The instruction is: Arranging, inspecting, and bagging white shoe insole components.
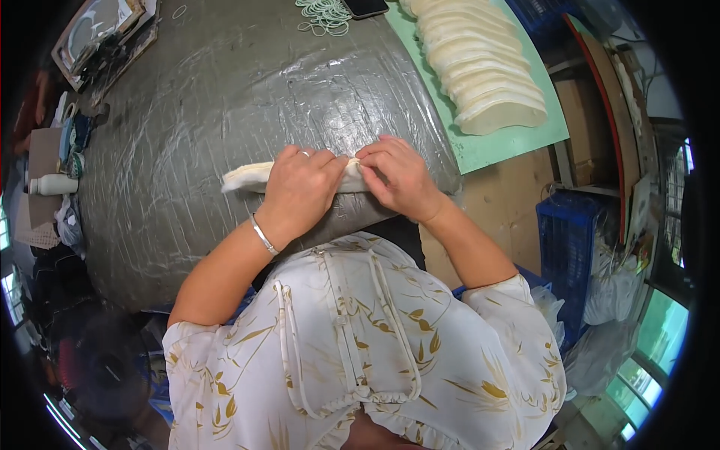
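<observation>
Plastic-covered table [225, 97] | hands [352, 184] pinch cream fabric piece [247, 177] | green board [495, 146] holds stack [484, 64]

A white short-sleeved garment printed with golden-brown leaf sprays and trimmed with white cord loops and a gathered seam is worn, a thin silver bangle is seen at the left hand's [300, 191] wrist, and a ring on one finger.

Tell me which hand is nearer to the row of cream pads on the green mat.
Right. The right hand rests on the folded cream piece, just below the row of cream pads; the left hand lies farther left on that piece.
</observation>
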Available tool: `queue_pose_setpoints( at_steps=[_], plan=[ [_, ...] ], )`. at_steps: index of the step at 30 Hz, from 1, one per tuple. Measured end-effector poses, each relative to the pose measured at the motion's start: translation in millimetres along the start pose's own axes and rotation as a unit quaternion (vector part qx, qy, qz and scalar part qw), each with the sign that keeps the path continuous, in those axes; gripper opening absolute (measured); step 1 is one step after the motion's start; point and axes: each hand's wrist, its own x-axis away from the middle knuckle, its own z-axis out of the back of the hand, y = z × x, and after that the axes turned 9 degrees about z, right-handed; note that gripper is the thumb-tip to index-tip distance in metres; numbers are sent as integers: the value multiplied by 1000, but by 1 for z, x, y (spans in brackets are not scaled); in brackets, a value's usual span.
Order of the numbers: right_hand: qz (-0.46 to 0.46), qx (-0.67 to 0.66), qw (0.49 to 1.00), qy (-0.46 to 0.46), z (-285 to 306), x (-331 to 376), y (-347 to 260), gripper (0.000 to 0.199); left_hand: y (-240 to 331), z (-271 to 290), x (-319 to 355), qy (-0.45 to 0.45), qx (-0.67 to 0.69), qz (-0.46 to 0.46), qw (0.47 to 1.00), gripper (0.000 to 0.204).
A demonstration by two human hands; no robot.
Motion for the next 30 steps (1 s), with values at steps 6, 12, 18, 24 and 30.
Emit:
queue_pose_setpoints(
  at_steps=[6,12,18,24,30],
  plan=[
    [-133,-133,981,-36,26,4,-6,22,-1,-1,5,48,32,-4,998,17],
    [-61,-29,996,-57,40,2,2,19,1,0,5,39,18,-6,999,16],
    [-18,19,996,-91,35,-6,1,11,1,-2,4,39,16,-10,999,15],
    [-19,37,991,-131,37,-12,-1,10,2,-3,5,33,8,-8,999,17],
    [-8,46,985,-163,35,-17,-4,10,2,-4,7,43,5,-13,999,19]
  ],
)
